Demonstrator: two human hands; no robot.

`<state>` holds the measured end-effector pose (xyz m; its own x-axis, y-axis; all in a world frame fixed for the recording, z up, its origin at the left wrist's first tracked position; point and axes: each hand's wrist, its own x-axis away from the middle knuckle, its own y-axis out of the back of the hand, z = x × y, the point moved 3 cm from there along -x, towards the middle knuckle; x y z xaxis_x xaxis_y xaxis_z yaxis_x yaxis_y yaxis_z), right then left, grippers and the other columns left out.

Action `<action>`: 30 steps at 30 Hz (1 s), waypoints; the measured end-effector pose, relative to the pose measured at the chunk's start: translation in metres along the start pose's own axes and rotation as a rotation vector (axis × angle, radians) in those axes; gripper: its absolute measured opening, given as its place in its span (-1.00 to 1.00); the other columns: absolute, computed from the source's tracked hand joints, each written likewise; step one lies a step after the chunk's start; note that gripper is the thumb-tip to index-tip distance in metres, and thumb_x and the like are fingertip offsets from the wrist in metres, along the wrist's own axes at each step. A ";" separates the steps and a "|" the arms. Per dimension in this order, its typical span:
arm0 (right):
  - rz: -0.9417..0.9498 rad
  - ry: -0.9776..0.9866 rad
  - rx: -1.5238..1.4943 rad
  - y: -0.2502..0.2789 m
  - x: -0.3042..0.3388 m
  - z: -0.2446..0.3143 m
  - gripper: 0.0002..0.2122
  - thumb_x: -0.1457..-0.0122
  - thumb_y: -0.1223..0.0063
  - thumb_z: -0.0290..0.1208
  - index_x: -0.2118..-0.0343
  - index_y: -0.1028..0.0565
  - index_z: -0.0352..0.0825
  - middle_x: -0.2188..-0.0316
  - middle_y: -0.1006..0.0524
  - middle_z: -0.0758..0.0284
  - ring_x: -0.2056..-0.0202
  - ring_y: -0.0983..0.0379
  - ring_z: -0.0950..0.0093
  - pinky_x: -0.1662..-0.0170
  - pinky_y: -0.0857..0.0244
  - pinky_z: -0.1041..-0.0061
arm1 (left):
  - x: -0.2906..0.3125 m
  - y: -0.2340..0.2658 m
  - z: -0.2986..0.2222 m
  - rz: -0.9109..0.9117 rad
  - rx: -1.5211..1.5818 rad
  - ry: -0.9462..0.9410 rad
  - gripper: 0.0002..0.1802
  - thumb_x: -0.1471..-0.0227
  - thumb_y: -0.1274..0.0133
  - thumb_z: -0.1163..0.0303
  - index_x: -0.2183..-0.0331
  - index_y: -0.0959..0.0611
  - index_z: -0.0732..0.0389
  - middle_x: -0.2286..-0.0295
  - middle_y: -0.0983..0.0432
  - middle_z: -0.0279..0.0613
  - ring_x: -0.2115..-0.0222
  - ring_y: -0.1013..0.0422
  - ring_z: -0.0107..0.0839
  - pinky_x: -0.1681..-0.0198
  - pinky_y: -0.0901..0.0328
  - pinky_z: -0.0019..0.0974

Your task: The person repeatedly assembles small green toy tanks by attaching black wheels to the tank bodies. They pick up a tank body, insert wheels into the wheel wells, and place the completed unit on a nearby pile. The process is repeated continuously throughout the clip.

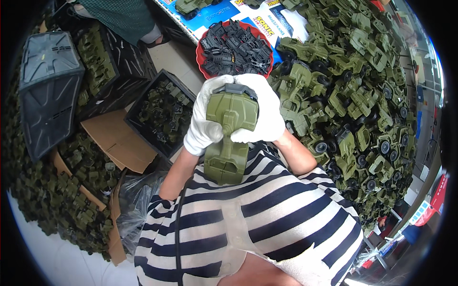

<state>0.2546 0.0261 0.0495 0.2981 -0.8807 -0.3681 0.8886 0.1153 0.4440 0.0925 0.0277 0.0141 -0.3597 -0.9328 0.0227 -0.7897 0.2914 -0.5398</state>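
Note:
In front of my chest, both white-gloved hands hold an olive-green plastic toy vehicle body [226,164]. My left hand [201,121] is wrapped round its left side, thumb pressed on the green surface. Round the opposite side curls my right hand [265,112], its thumb also lying on the body. A dark grey part [234,89] sits at the far end of the vehicle, between the fingertips of both hands; how it is joined there is hidden. Just beyond my hands stands a red basin [199,56] filled with small black plastic parts [234,50].
Green toy vehicles with black wheels [343,95] are heaped on the right. At left are a dark crate [138,97] of green parts, stacked crates [52,90], a cardboard flap [119,138] and a pile of small green pieces [57,205]. Another person's leg [124,21] shows at upper left.

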 end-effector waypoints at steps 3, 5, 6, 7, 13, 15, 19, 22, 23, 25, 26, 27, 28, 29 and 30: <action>-0.060 0.066 -0.120 -0.004 -0.002 0.003 -0.18 0.34 -0.53 -0.04 -0.02 -0.44 -0.39 0.12 -0.49 0.12 0.11 -0.47 0.17 0.03 -0.35 0.28 | 0.003 -0.003 -0.002 -0.076 -0.101 -0.157 -0.03 0.23 -0.30 -0.28 -0.01 -0.45 0.29 0.10 -0.41 -0.17 0.04 -0.40 -0.35 -0.09 -0.26 -0.29; -0.061 0.055 -0.121 -0.008 0.000 0.000 -0.22 0.31 -0.52 -0.05 -0.01 -0.46 -0.37 0.13 -0.50 0.14 0.11 -0.48 0.18 0.03 -0.36 0.28 | 0.005 0.004 -0.001 -0.109 -0.219 -0.180 -0.14 0.13 -0.26 -0.21 0.02 -0.48 0.30 0.13 -0.41 -0.17 0.06 -0.40 -0.35 -0.06 -0.27 -0.29; -0.063 0.049 -0.122 -0.010 0.000 -0.002 -0.24 0.30 -0.51 -0.06 0.00 -0.47 -0.36 0.13 -0.51 0.15 0.10 -0.48 0.19 0.02 -0.36 0.28 | 0.005 0.007 0.000 -0.105 -0.321 -0.271 -0.32 -0.05 -0.12 -0.10 0.04 -0.50 0.30 0.14 -0.44 -0.14 0.07 -0.41 -0.34 -0.03 -0.28 -0.28; -0.012 -0.041 -0.118 -0.015 -0.001 -0.004 -0.24 0.28 -0.50 -0.07 -0.02 -0.46 -0.35 0.12 -0.51 0.15 0.09 -0.48 0.20 0.01 -0.35 0.28 | 0.008 0.013 0.005 -0.173 -0.330 -0.238 -0.36 -0.09 -0.09 -0.07 0.04 -0.50 0.30 0.14 -0.45 -0.14 0.08 -0.41 -0.34 -0.04 -0.28 -0.28; 0.160 -0.357 0.148 -0.038 -0.029 -0.048 -0.30 -0.02 -0.28 -0.02 -0.18 -0.33 -0.30 -0.27 -0.18 0.02 -0.28 -0.16 0.16 -0.29 -0.05 0.24 | 0.012 0.132 0.061 -0.569 -0.056 0.136 -0.45 -0.28 0.19 -0.06 0.04 -0.54 0.23 0.21 -0.56 -0.16 0.27 -0.51 -0.36 0.18 -0.43 -0.27; 0.061 -0.540 0.153 -0.025 -0.032 -0.091 -0.40 -0.07 -0.21 0.02 -0.09 -0.44 -0.28 -0.23 -0.26 0.00 -0.24 -0.22 0.13 -0.27 -0.10 0.28 | 0.020 0.156 0.048 -0.732 0.133 0.303 -0.39 -0.25 0.19 -0.17 0.05 -0.55 0.17 0.30 -0.59 -0.19 0.42 -0.54 -0.38 0.38 -0.49 -0.27; -0.012 -0.620 0.155 -0.008 -0.036 -0.149 -0.49 -0.10 -0.19 -0.07 -0.02 -0.50 -0.33 -0.07 -0.45 0.07 -0.09 -0.41 0.20 -0.17 -0.25 0.35 | 0.046 0.237 0.058 -0.935 -1.307 0.223 -0.16 -0.14 0.03 -0.21 -0.16 -0.38 0.31 -0.01 -0.44 0.08 -0.01 -0.41 -0.12 -0.10 -0.30 -0.15; -0.100 -0.631 0.199 -0.001 -0.045 -0.157 -0.53 -0.12 -0.17 -0.12 0.00 -0.50 -0.36 -0.02 -0.49 0.10 -0.05 -0.44 0.22 -0.14 -0.28 0.35 | -0.023 0.197 0.015 -0.755 -1.149 0.318 -0.07 0.05 -0.25 -0.05 -0.18 -0.34 0.36 -0.12 -0.31 0.17 -0.14 -0.27 -0.02 -0.20 -0.17 -0.16; -0.117 -0.627 0.203 0.000 -0.050 -0.157 -0.54 -0.12 -0.17 -0.12 0.01 -0.51 -0.36 -0.02 -0.49 0.11 -0.04 -0.44 0.22 -0.14 -0.28 0.35 | -0.052 0.178 0.004 -0.686 -1.160 0.245 -0.07 0.08 -0.30 0.01 -0.17 -0.34 0.36 -0.10 -0.32 0.16 -0.14 -0.28 -0.03 -0.19 -0.18 -0.17; -0.132 -0.640 0.125 -0.009 -0.055 -0.147 -0.58 -0.14 -0.19 -0.20 0.01 -0.51 -0.36 0.08 -0.56 0.16 0.04 -0.50 0.32 -0.07 -0.33 0.42 | -0.111 0.181 0.005 -0.584 -1.223 -0.012 -0.07 0.14 -0.37 0.12 -0.16 -0.35 0.39 -0.09 -0.35 0.17 -0.10 -0.33 -0.06 -0.16 -0.22 -0.18; -0.121 -0.563 0.172 -0.014 -0.050 -0.146 -0.60 -0.14 -0.19 -0.21 0.02 -0.51 -0.35 0.08 -0.55 0.15 0.03 -0.49 0.29 -0.08 -0.32 0.40 | -0.150 0.183 0.006 -0.511 -1.216 -0.043 -0.08 0.19 -0.38 0.10 -0.11 -0.40 0.39 -0.05 -0.38 0.17 -0.06 -0.35 -0.08 -0.12 -0.24 -0.15; -0.119 -0.487 0.223 -0.017 -0.044 -0.146 -0.61 -0.15 -0.18 -0.21 0.03 -0.52 -0.35 0.07 -0.54 0.15 0.01 -0.48 0.27 -0.08 -0.32 0.37 | -0.187 0.183 0.004 -0.429 -1.209 -0.076 -0.09 0.24 -0.40 0.08 -0.07 -0.45 0.40 -0.02 -0.40 0.18 -0.02 -0.38 -0.10 -0.07 -0.27 -0.11; -0.101 -0.488 0.216 -0.018 -0.038 -0.144 -0.62 -0.16 -0.14 -0.18 0.05 -0.52 -0.33 0.03 -0.51 0.13 -0.01 -0.45 0.20 -0.10 -0.31 0.34 | -0.219 0.179 0.001 -0.346 -1.224 -0.080 -0.02 0.28 -0.42 0.08 -0.10 -0.40 0.42 -0.03 -0.38 0.22 -0.04 -0.36 -0.03 -0.10 -0.26 -0.13; -0.083 -0.484 0.213 -0.017 -0.032 -0.137 -0.62 -0.18 -0.10 -0.15 0.06 -0.53 -0.32 -0.01 -0.49 0.11 -0.04 -0.42 0.14 -0.11 -0.30 0.30 | -0.246 0.172 -0.006 -0.263 -1.237 -0.087 0.06 0.32 -0.44 0.08 -0.13 -0.36 0.44 -0.05 -0.36 0.26 -0.06 -0.35 0.03 -0.12 -0.25 -0.15; -0.049 -0.511 0.162 -0.018 -0.028 -0.129 -0.64 -0.19 -0.09 -0.16 0.07 -0.53 -0.31 0.00 -0.49 0.10 -0.03 -0.42 0.13 -0.10 -0.30 0.28 | -0.257 0.184 0.003 -0.390 -1.460 -0.204 0.08 0.40 -0.46 0.02 -0.08 -0.39 0.43 0.02 -0.41 0.28 -0.01 -0.37 0.09 -0.06 -0.28 -0.10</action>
<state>0.2749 0.1077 -0.0536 0.0145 -0.9993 0.0351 0.8201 0.0320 0.5713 0.0409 0.3202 -0.0939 -0.0432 -0.9753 -0.2165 -0.6450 -0.1383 0.7516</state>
